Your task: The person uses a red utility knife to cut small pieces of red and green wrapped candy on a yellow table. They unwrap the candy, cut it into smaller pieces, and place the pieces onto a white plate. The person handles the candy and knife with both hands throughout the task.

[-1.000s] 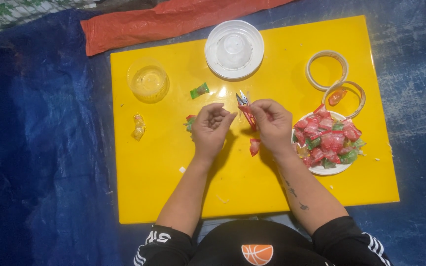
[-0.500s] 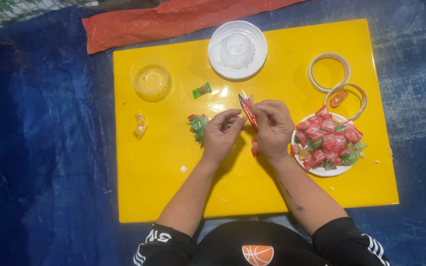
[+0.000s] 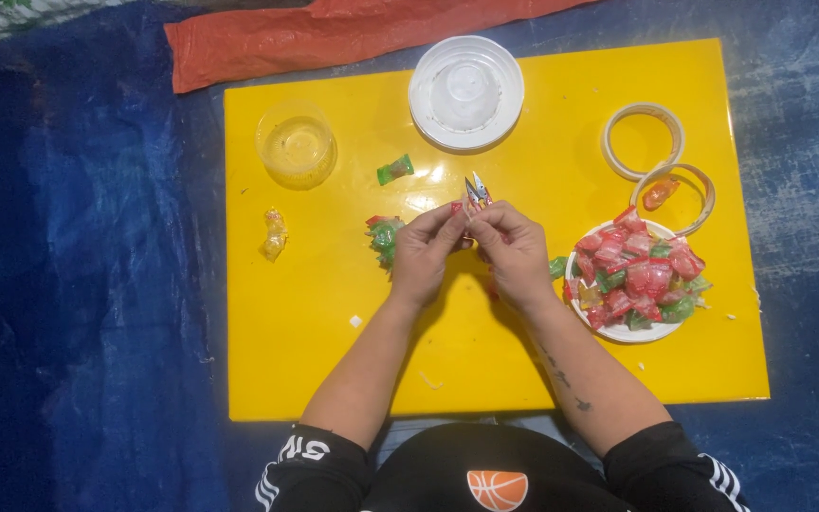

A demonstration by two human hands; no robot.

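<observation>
Crinkly red sweet wrapper (image 3: 474, 194) pinched between left hand (image 3: 426, 254), right hand (image 3: 514, 256).

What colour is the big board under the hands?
Bright yellow board, seen best in the head view.

Your yellow board (image 3: 315, 360) sits on a mottled blue tarp (image 3: 78, 313). At upper centre lies an orange-red sheet (image 3: 334, 33). Right of centre, the white plate (image 3: 632, 332) carries red and green wrapped candies (image 3: 637, 270). Your sleeves (image 3: 310, 465) are black with white stripes.
</observation>
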